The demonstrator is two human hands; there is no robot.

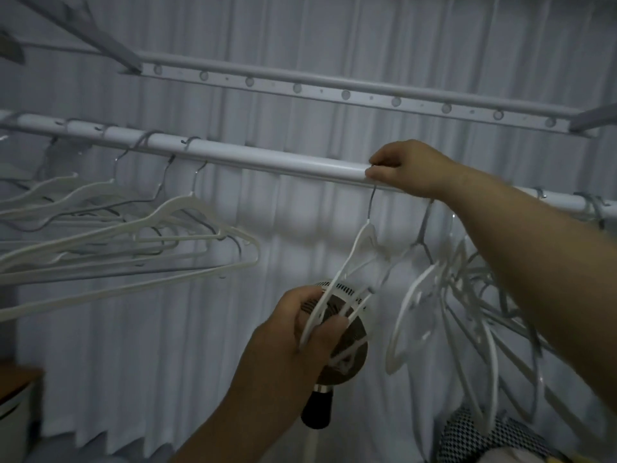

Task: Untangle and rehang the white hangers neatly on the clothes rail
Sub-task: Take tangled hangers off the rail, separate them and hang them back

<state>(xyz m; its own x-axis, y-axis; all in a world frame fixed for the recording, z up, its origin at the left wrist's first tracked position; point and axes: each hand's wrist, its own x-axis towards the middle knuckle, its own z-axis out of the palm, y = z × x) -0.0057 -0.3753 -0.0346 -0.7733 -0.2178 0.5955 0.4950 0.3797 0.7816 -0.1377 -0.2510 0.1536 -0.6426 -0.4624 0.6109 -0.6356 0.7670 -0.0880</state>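
Hanger between right grip above, left grip below

A pleated white curtain fills the background. A studded bar crosses high up. Low down stands what may be a fan, with checked cloth lower right and a wooden top lower left.

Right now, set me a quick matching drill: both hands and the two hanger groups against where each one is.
Things: 1 left hand; 2 right hand; 3 neat hangers; 4 tangled hangers.
Places: A bunched at the right of the clothes rail; B pinching the hook of the held hanger at the rail; C hung apart at the rail's left; D gripping that hanger's lower arms.
Pairs: 1-D, 2-B, 3-C, 4-A.
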